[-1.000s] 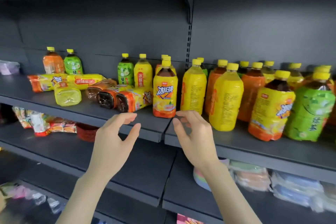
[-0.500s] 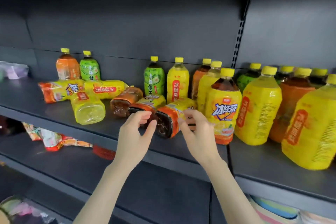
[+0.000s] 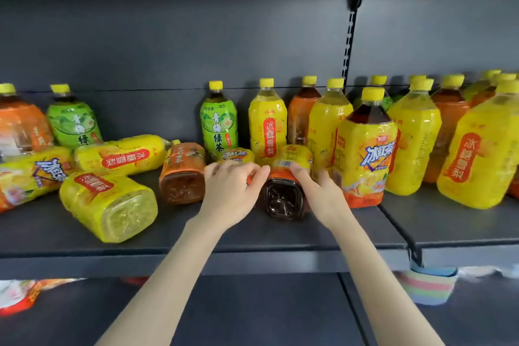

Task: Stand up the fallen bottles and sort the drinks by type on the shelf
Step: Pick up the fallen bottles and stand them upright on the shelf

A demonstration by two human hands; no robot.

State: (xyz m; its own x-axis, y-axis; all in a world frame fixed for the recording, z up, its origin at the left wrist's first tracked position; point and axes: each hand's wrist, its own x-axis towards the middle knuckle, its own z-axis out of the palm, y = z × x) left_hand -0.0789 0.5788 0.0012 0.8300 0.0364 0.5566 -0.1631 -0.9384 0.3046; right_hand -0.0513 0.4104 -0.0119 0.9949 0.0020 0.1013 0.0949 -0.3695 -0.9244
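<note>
While it lies base-outward on the dark grey metal shelf (image 3: pixel 196 236), the fallen yellow-and-orange-labelled plastic bottle of dark tea (image 3: pixel 284 199) is clasped from both sides, the left hand (image 3: pixel 231 196) and right hand (image 3: pixel 323 196) curling their fingers round it.

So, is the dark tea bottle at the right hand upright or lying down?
Lying down: the dark tea bottle shows its base to the camera, its body along the shelf, right hand gripping it.

6 fallen bottles (image 3: pixel 109 205) lie among upright bottles (image 3: pixel 415 143) on the shelf (image 3: pixel 252 233).
</note>
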